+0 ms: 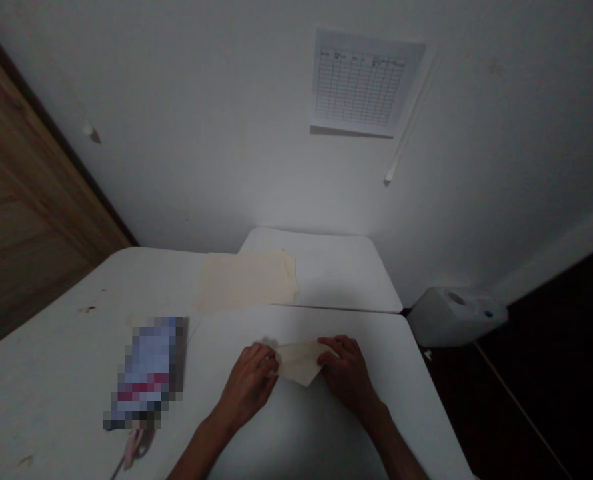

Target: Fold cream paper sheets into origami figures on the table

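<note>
Between my two hands is a small cream-coloured folded piece of paper (pixel 300 365), with a straight far edge and a point facing me. My left hand (pixel 257 368) is closed on its left end, fingers curled. At its right end, my right hand (pixel 342 367) pinches the paper between thumb and fingers. The paper is just over or on the white tabletop (pixel 296 427); I cannot tell if it touches. Farther off lie cream sheets (pixel 246 279), stacked flat across the joints between the tables.
To the left lies a pixel-blurred bluish object (pixel 149 370) with a cord (pixel 134 448) below it. A printed table sheet (pixel 359 85) hangs on the wall beside a cable cover (pixel 409 130). A whitish plastic container (pixel 454 317) stands on the dark floor at right. A wooden door (pixel 36 173) is at left.
</note>
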Tool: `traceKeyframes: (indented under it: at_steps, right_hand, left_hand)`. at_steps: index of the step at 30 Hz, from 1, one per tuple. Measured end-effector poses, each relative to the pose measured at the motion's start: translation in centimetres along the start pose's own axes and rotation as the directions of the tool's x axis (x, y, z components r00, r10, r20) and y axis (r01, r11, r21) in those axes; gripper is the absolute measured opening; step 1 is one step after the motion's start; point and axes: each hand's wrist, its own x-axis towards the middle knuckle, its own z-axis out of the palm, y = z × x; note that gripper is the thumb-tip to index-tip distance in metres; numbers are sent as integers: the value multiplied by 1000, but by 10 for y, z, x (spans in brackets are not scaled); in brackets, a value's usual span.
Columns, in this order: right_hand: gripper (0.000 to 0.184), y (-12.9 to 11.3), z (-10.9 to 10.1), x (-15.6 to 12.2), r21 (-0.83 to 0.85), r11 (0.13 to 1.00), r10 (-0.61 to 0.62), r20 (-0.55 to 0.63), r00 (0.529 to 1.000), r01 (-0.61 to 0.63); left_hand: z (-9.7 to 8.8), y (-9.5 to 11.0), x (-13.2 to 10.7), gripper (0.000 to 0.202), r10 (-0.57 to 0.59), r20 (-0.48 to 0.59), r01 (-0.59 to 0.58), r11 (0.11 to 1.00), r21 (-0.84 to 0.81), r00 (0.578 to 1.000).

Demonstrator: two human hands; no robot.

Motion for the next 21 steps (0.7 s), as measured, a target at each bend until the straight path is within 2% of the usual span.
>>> traceKeyframes:
  at_steps: [5,11,16,21]
  right_hand:
    - [23,3,7,-6,-24,1000,-16,57,998,18]
    - [39,3,-2,-10,-16,1000,-5,157,988,8]
    - [33,-16,-9,-8,3,1000,-5,151,988,5]
    - [30,-34,3,-7,58,994,-98,141,985,91]
  left_hand:
    - [5,2,-4,27,87,41,-87,996,-15,995]
    - [6,9,-10,33,114,143,-136,978,156,983]
    - [16,11,-20,40,107,199,-153,960,235,974]
    - [24,11,-26,43,89,209,-142,957,251,974]
